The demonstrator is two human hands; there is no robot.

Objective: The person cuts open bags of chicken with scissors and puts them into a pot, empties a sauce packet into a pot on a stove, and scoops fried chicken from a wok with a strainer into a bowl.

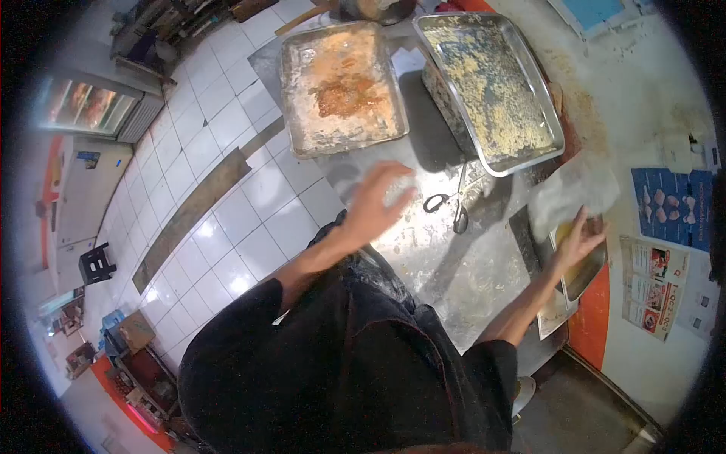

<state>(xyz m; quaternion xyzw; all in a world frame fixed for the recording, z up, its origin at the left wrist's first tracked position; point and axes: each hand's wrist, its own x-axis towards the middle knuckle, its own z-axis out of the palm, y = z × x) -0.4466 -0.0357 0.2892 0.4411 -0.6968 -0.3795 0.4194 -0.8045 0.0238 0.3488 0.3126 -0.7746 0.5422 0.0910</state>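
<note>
My left hand is over the metal table, fingers apart and holding nothing, below a tray with orange-brown residue. Dark-handled scissors lie on the table to its right. At the wall side, my right hand touches a thin, translucent sheet or bag; its fingers are bent, and their grip is hard to make out. Under that hand is a small metal container with something yellow inside. A deep metal tray with pale crumbs stands at the upper right.
A dark round pan is at the top edge. Posters hang on the right wall. On the left are the white tiled floor, a black stool and a display fridge. A cardboard box is lower left.
</note>
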